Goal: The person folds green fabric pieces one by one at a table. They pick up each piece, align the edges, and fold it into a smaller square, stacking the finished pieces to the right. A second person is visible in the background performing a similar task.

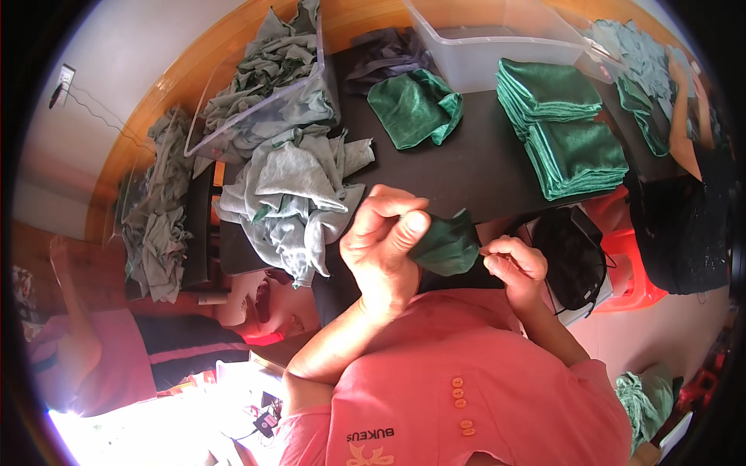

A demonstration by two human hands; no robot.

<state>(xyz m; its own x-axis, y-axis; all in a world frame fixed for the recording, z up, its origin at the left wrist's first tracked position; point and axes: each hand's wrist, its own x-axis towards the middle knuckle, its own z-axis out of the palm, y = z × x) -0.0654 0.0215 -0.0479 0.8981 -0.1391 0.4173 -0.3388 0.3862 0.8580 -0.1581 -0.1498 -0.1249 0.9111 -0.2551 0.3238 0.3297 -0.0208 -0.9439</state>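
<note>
My left hand (pixel 385 237) is balled up at the centre, thumb pressed down on one end of a small green cloth (pixel 449 245), fingers curled tight on it. My right hand (pixel 514 268) sits at about four o'clock from it, fingertips pinched together on the cloth's other edge. The cloth hangs bunched between the two hands, just over the near edge of the black table (pixel 466 175).

At twelve o'clock from my hands a loosely folded green piece (pixel 414 107) lies on the table. At two o'clock sits a neat stack (pixel 563 132) of folded green cloths in two piles, touching each other. Behind that stack stands a clear bin (pixel 497 43). At ten o'clock a grey heap (pixel 299 198) spills over the table's left edge, and above it a second clear tub (pixel 264 85) is tipped and full of the same grey-green pieces. More of them drape over a rack (pixel 159 210) at nine o'clock.

At the far right another person's arm (pixel 684 116) reaches over more green cloths.
</note>
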